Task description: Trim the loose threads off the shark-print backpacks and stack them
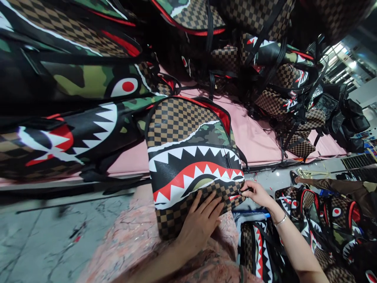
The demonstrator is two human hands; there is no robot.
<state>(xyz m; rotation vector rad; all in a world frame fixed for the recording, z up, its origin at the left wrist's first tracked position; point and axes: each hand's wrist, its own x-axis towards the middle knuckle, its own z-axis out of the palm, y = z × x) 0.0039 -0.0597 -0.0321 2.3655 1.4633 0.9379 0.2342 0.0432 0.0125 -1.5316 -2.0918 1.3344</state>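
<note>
A backpack [188, 157] with brown-and-black checks, a camouflage band and a printed shark mouth leans over the edge of the pink-covered table onto my lap. Its red-lined top opening gapes at the upper right. My left hand [203, 220] lies flat on the lower checked front, fingers spread. At the bag's lower right edge, my right hand [255, 194] pinches a small dark piece that looks like a zipper pull, beside a short red-and-white slit. The fingers partly hide that piece.
More shark-print bags [97, 129] crowd the pink table [250, 137] on the left and at the back. Finished-looking bags [312, 220] are heaped on the right, near a person's leg [332, 186]. Black bags [350, 114] stand farther off. Scraps lie on the tiled floor [59, 243].
</note>
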